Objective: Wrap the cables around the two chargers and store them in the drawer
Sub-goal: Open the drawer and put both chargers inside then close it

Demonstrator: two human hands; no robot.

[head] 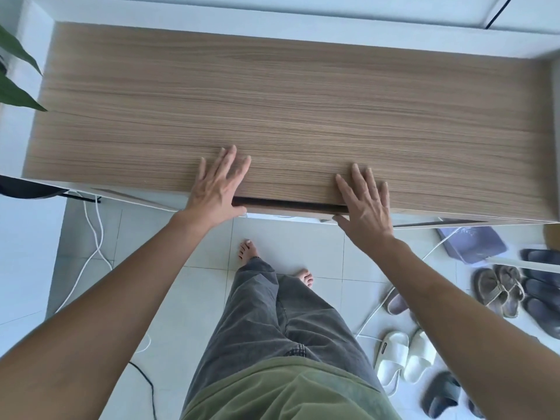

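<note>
Drawer [291,211] interior hidden; left hand [216,189], right hand [365,204] flat.

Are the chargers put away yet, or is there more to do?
Looks nearly finished. No chargers lie on the wooden top. The left hand and right hand rest open at its front edge by a drawer showing only a dark slit. Left: closing it fully.
</note>
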